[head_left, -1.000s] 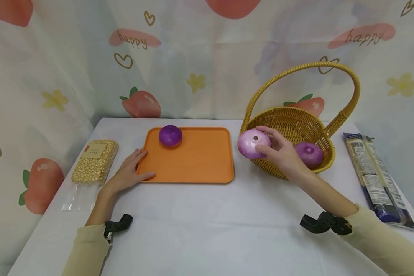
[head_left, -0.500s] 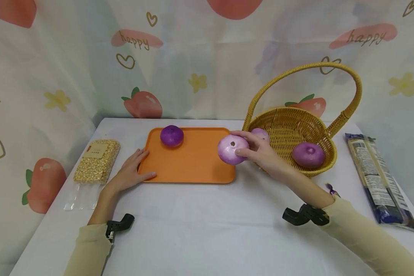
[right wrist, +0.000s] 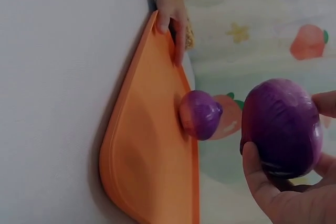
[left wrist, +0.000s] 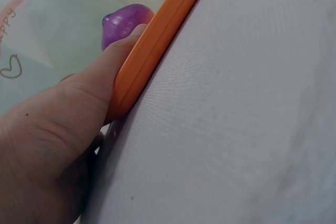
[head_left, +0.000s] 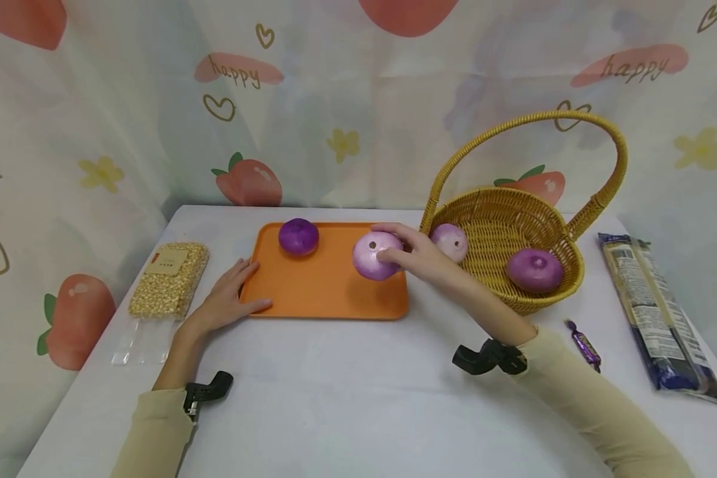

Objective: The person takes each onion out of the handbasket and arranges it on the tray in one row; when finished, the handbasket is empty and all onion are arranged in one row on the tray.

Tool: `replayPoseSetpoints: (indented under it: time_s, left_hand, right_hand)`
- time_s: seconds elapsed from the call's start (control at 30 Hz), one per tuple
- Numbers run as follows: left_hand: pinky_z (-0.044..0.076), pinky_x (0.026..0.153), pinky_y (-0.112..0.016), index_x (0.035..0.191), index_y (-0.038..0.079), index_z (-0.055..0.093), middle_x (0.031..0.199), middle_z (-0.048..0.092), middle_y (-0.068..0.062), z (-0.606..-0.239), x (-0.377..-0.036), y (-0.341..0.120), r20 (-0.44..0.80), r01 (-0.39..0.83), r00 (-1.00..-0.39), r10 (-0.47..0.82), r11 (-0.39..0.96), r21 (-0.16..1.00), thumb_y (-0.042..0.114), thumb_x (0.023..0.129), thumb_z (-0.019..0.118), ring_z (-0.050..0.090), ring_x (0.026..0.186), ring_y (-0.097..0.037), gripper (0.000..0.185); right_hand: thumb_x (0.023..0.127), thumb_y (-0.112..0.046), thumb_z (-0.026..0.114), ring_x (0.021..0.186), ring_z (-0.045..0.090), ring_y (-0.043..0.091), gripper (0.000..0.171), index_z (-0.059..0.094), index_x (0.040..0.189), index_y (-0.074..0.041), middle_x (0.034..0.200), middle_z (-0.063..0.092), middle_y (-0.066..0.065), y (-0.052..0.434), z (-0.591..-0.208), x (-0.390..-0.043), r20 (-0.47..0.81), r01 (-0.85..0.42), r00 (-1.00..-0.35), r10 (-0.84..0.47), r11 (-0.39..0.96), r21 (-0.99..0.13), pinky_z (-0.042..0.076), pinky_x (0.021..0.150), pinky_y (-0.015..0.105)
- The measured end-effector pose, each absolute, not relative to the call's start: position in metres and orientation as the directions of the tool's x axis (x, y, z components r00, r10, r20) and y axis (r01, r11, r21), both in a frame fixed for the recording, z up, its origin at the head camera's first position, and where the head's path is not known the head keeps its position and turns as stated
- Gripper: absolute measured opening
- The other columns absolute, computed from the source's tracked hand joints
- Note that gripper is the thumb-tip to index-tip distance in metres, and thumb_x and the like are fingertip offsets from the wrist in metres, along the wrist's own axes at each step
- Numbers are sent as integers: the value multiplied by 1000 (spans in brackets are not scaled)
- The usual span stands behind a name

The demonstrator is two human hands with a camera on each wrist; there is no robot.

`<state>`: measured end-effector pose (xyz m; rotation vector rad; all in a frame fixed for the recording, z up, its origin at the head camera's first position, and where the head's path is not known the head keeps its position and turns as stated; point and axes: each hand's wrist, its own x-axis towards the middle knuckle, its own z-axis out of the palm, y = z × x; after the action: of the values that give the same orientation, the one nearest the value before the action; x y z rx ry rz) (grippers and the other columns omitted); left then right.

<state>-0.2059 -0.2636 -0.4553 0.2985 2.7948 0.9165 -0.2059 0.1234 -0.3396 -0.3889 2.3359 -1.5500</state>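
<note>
My right hand (head_left: 415, 257) grips a pale purple onion (head_left: 373, 255) just above the right part of the orange tray (head_left: 328, 292); the right wrist view shows the fingers (right wrist: 273, 192) curled round that onion (right wrist: 282, 127). A darker purple onion (head_left: 298, 237) lies on the tray's far left. At the tray's near left corner my left hand (head_left: 227, 300) rests flat on the table, and its thumb (left wrist: 79, 98) lies against the orange rim (left wrist: 157, 40). Two more onions, one pale (head_left: 450, 241) and one purple (head_left: 534, 270), lie in the wicker basket (head_left: 550, 219).
A clear bag of yellow grains (head_left: 168, 279) lies left of the tray. A wrapped candy (head_left: 583, 344) and a long dark packet (head_left: 651, 312) lie to the right of the basket, whose tall handle (head_left: 532, 119) arches over it. A patterned curtain backs the table.
My right hand has carried the pale onion leftward from the basket's front rim to over the tray. The left hand has stayed put.
</note>
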Motion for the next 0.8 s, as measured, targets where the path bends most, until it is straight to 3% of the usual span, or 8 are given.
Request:
replayPoseSetpoints:
  time_s: [0.17, 0.5, 0.8]
  left_hand:
    - [13, 119, -62, 154, 11, 25, 163, 15, -17, -456, -206, -264, -100, 142, -964, 248, 790, 596, 54, 80, 72, 10, 151, -38, 97]
    - [13, 119, -61, 154, 11, 26, 163, 17, -16, -457, -206, -264, -107, 136, -963, 246, 794, 593, 55, 80, 71, 9, 151, -37, 97]
    - [13, 119, -62, 154, 12, 25, 163, 15, -16, -457, -206, -264, -110, 132, -964, 243, 793, 595, 55, 80, 71, 9, 151, -37, 98]
  right_hand:
    - [90, -23, 61, 127, 48, 25, 52, 49, 141, -22, 146, 47, 4, 110, -342, -215, -153, -1, -917, -368, 385, -923, 45, 105, 42]
    - [91, -19, 60, 125, 49, 26, 55, 45, 143, -17, 145, 46, 8, 95, -351, -232, -163, 52, -924, -346, 311, -949, 48, 103, 43]
    - [91, -29, 62, 125, 48, 27, 56, 43, 143, -20, 145, 45, 10, 87, -359, -249, -183, 75, -936, -301, 337, -939, 46, 102, 42]
